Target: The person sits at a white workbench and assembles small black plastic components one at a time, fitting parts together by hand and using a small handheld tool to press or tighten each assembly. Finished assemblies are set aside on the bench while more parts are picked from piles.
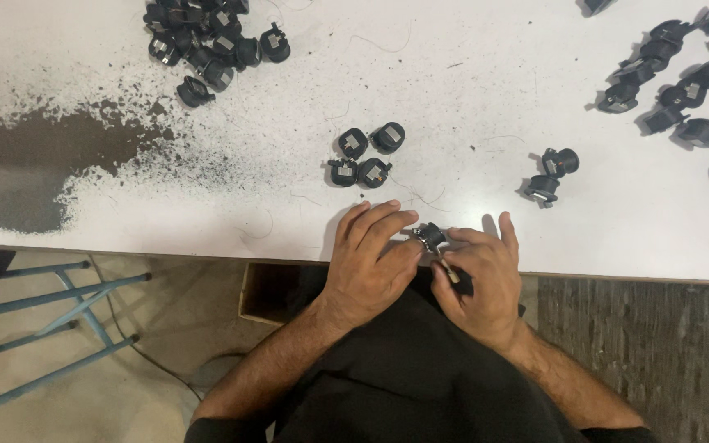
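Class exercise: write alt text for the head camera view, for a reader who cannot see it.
Seen from above, a person's left hand and right hand hold a small black part between them at the edge of a worn white table. A cluster of four similar parts lies just beyond, with larger piles farther off.

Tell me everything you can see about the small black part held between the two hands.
The small black part is a roundish, dark piece that looks like plastic, with a bit of pale metal showing on it, much like the loose pieces scattered over the white table. It sits at the table's near edge, pinched by the fingertips of the left hand and met from the other side by the right hand. Fingers hide most of it, so finer detail cannot be told.
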`<action>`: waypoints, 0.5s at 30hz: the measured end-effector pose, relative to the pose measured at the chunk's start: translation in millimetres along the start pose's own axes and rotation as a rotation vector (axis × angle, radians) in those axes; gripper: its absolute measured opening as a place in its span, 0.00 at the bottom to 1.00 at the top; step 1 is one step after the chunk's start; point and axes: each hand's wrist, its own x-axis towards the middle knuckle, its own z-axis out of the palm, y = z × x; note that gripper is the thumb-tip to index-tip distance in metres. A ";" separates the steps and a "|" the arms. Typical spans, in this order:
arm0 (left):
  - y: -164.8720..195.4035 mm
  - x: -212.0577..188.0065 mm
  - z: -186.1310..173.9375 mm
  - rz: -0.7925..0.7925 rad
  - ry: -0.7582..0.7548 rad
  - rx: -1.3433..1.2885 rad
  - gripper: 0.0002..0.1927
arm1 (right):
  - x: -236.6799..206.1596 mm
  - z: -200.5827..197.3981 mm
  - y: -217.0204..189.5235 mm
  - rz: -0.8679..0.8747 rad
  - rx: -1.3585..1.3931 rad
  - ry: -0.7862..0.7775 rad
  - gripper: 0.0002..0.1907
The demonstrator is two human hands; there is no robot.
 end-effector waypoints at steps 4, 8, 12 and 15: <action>0.5 0.6 0.7 -0.001 -0.004 -0.003 0.07 | 1.4 0.1 -1.3 0.017 -0.002 -0.026 0.16; -2.1 -0.5 -0.8 0.077 0.019 0.081 0.04 | 4.4 0.3 -1.9 0.028 0.025 -0.029 0.17; -3.0 -1.2 -1.0 0.153 0.004 0.128 0.04 | 7.3 0.3 -3.1 0.033 0.041 -0.024 0.16; -0.3 -0.3 1.0 0.141 0.056 0.105 0.04 | 9.3 0.1 -4.3 0.038 0.049 -0.030 0.16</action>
